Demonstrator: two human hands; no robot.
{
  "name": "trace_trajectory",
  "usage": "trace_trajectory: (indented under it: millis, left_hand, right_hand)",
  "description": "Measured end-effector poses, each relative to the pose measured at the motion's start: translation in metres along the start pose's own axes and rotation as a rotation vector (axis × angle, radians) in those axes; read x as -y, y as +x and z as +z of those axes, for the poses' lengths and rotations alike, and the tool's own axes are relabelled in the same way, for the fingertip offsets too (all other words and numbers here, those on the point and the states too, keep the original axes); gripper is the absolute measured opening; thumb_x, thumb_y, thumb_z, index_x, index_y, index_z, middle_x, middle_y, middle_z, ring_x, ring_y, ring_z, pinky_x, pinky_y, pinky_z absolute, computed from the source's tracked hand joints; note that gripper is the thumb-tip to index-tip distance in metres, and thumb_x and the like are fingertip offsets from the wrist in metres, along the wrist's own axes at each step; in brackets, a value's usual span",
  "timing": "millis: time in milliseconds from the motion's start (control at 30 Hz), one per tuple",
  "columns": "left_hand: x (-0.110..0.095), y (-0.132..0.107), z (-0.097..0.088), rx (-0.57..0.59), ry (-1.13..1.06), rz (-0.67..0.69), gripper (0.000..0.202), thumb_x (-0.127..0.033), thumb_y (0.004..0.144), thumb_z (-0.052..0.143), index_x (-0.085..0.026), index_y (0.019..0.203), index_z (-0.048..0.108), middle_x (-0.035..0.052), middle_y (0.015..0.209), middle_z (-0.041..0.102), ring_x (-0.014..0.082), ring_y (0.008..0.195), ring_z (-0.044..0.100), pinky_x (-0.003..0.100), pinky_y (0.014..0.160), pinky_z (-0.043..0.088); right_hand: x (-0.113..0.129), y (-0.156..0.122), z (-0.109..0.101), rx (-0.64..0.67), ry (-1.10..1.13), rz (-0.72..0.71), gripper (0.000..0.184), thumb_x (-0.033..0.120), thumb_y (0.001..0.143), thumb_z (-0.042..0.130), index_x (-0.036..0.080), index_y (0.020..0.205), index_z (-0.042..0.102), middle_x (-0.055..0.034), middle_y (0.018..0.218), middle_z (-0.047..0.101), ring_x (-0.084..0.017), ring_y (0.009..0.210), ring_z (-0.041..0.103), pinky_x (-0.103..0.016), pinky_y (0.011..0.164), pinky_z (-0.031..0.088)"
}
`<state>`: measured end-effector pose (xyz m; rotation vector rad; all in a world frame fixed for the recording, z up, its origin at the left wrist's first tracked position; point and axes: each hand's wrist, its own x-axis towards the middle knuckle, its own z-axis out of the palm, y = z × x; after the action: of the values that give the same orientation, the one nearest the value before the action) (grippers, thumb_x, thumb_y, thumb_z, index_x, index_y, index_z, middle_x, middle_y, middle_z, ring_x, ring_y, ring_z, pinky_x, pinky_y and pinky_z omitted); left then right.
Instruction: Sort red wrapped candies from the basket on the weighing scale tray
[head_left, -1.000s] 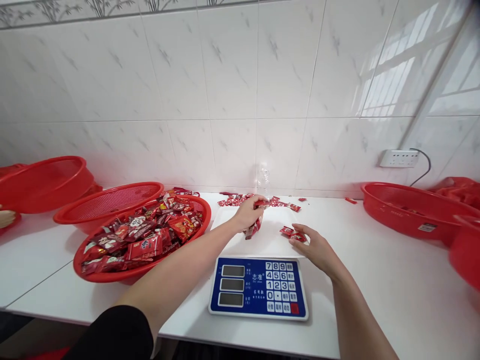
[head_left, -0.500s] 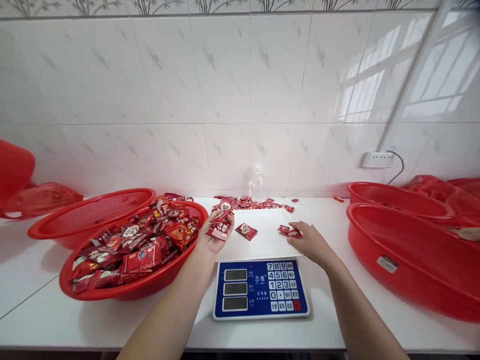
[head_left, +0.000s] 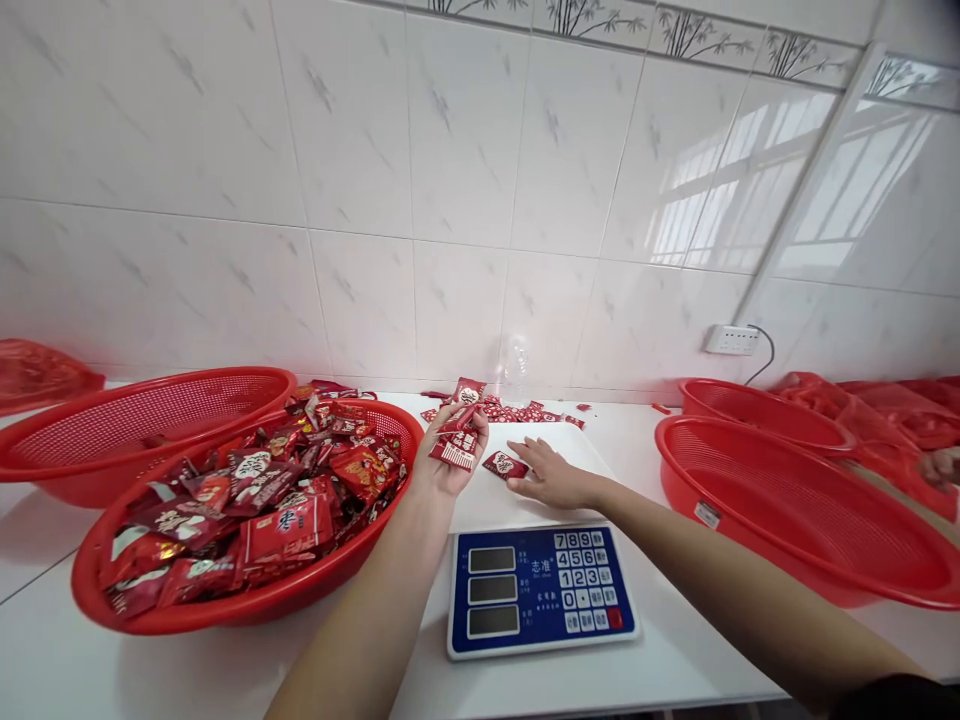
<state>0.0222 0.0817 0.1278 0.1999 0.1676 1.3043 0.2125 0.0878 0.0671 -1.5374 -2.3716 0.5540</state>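
White wall tiles are seen beyond the left hand, in which red packets are cradled by curled fingers. Left of it, a red basket is heaped with more. Just left of the spread right hand, a loose packet is seen on a white tray; whether it is touched cannot be told.

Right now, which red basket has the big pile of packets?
The front-left basket beside the scale: packets heap up to its rim; the other baskets show no pile.
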Motion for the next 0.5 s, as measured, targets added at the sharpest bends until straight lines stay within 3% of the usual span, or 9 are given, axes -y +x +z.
trace_trajectory:
  millis: [100, 267, 400, 500]
  left_hand:
    - [-0.004, 0.001, -0.006, -0.007, -0.029, -0.014, 0.021, -0.007, 0.090, 0.040, -0.013, 0.074, 0.054, 0.0039, 0.070, 0.059, 0.0115, 0.068, 0.061, 0.021, 0.060, 0.056]
    - [-0.007, 0.003, -0.008, 0.019, -0.022, -0.039, 0.017, -0.007, 0.087, 0.044, -0.014, 0.075, 0.055, 0.0024, 0.067, 0.059, 0.0100, 0.063, 0.060, 0.019, 0.057, 0.054]
    - [-0.003, 0.008, 0.003, 0.016, 0.009, -0.085, 0.012, -0.010, 0.087, 0.047, -0.013, 0.080, 0.056, 0.0049, 0.073, 0.062, 0.0121, 0.068, 0.062, 0.020, 0.057, 0.055]
    - [0.000, 0.010, 0.014, 0.018, 0.005, -0.097, 0.010, -0.009, 0.086, 0.048, -0.013, 0.081, 0.056, 0.0054, 0.073, 0.063, 0.0118, 0.069, 0.062, 0.019, 0.057, 0.055]
  right_hand:
    - [0.013, 0.020, 0.014, -0.032, -0.026, -0.092, 0.077, 0.068, 0.083, 0.047, 0.027, 0.146, 0.032, -0.0139, 0.153, 0.026, -0.037, 0.142, 0.010, -0.057, 0.110, 0.012]
    - [0.019, 0.042, 0.027, -0.126, -0.016, -0.208, 0.037, 0.042, 0.093, 0.044, 0.022, 0.120, 0.061, -0.0111, 0.129, 0.053, -0.027, 0.123, 0.041, -0.044, 0.106, 0.024]
    - [0.014, 0.050, 0.027, -0.230, 0.069, -0.178, 0.026, 0.039, 0.089, 0.051, 0.019, 0.097, 0.066, -0.0104, 0.106, 0.060, -0.025, 0.106, 0.050, -0.040, 0.097, 0.033]
    - [0.010, 0.052, 0.022, -0.328, 0.205, -0.105, 0.022, 0.039, 0.084, 0.057, 0.019, 0.074, 0.063, -0.0068, 0.087, 0.061, -0.021, 0.091, 0.055, -0.035, 0.086, 0.040]
